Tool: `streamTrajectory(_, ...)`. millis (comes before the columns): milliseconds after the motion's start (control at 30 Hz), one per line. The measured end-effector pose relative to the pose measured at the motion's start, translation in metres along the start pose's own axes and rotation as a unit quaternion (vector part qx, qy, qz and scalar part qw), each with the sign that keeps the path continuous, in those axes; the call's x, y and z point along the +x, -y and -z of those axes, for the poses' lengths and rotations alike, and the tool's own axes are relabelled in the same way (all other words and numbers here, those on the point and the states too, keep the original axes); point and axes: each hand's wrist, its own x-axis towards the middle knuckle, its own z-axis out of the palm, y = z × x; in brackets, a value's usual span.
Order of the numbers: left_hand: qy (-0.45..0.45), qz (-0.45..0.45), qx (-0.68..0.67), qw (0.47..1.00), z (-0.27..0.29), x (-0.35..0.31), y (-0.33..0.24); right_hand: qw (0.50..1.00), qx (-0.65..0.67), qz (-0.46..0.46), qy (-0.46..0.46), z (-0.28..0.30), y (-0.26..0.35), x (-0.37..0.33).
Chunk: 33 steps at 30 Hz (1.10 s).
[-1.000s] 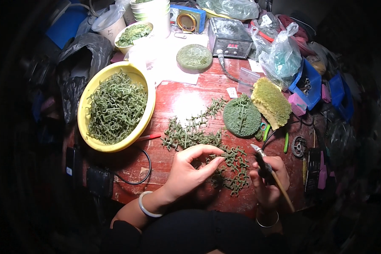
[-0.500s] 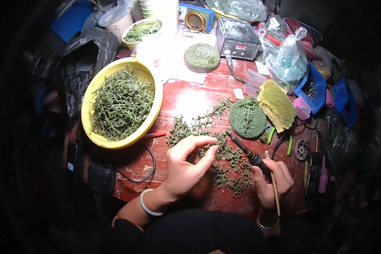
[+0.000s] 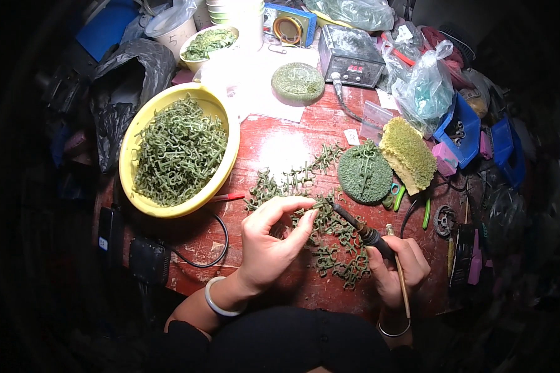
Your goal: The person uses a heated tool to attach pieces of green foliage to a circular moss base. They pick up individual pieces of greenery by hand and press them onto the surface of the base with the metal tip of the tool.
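Observation:
My left hand (image 3: pixel 270 239) is closed in a pinch, thumb and forefinger at a small green branching piece that I can barely make out. In my right hand (image 3: pixel 399 267) is a black soldering iron (image 3: pixel 373 236), its tip close to my left fingertips. A thin wooden stick (image 3: pixel 404 286) is held in the same hand, pointing down toward my wrist. Under and around the fingers lies a loose heap of green branching pieces (image 3: pixel 348 264). Just beyond the iron is a round dark-green textured disc (image 3: pixel 361 183) with one such piece lying on top.
A yellow basin (image 3: pixel 126 168) full of green pieces stands left. At the back are a control box (image 3: pixel 351 59) with a cable, a pale green round block (image 3: pixel 297 84) and a bowl (image 3: pixel 196 62). A yellow-green sponge (image 3: pixel 410 152), green-handled tool (image 3: pixel 426 212) and blue bins (image 3: pixel 457 127) lie right.
The soldering iron has shifted slightly left and its tip has come nearer to my left fingertips. My left hand has moved a little left, still pinching.

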Motion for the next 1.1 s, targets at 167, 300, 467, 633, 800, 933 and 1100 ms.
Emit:
streamTrajectory(167,-0.01,0.036,-0.012,0.999,0.0,0.0,-0.002,1.0,-0.006,-0.015,0.016,0.001,0.002,0.001)
streamTrajectory(300,0.004,0.013,-0.004,1.0,0.0,-0.001,0.001,1.0,-0.004,-0.01,0.007,-0.002,0.001,0.0)
streamTrajectory(467,0.019,0.036,-0.015,0.999,0.0,-0.001,-0.001,0.999,0.024,0.037,-0.03,-0.002,-0.007,-0.001)
streamTrajectory(633,0.16,0.214,-0.243,0.933,-0.002,-0.004,0.0,0.993,0.117,-0.02,-0.018,-0.006,-0.006,-0.003)
streamTrajectory(800,0.253,0.313,-0.354,0.844,-0.005,-0.007,0.004,0.981,0.181,-0.053,0.046,-0.017,-0.009,-0.007)
streamTrajectory(933,0.275,0.318,-0.355,0.835,-0.008,-0.009,0.008,0.975,0.209,-0.043,0.058,-0.018,-0.012,-0.01)
streamTrajectory(1100,0.276,0.33,-0.349,0.832,-0.009,-0.008,0.004,0.973,0.216,-0.062,0.053,-0.017,-0.008,-0.009)
